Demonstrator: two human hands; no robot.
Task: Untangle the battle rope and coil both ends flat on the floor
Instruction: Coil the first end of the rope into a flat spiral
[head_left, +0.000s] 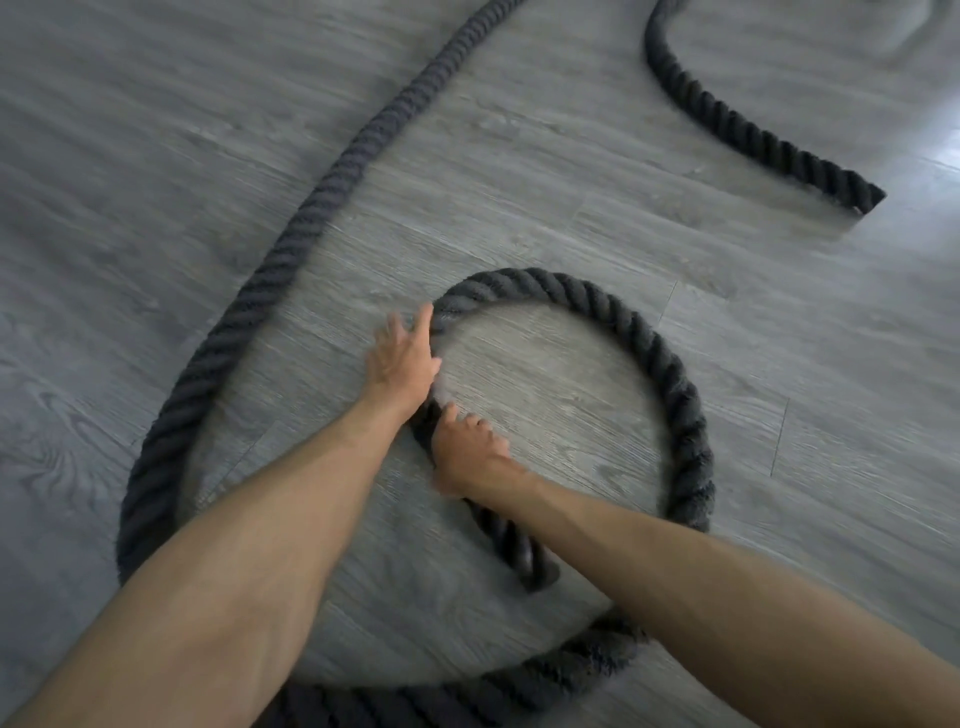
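From the head view, a thick dark battle rope (680, 405) lies on a grey wood-grain floor (519, 156). One stretch comes in from the top edge and runs diagonally down to the left. It then sweeps round the bottom of the picture, passes behind the right forearm and climbs the right side. From there it arches over the top into a smaller inner loop, making a flat spiral of roughly one and a half turns. This near end (540, 571) stops inside the spiral, just beside the right forearm. The far end (867, 200) lies well apart at the upper right, on a separate curved stretch that comes down from the top edge. The left hand (402, 358) has its fingers spread and fairly straight, laid against the outer left side of the inner loop; it is blurred. The right hand (470, 452) sits just below it on the same stretch. Its fingers curl over the rope and its thumb lies along it, so it grips the rope close to the near end.
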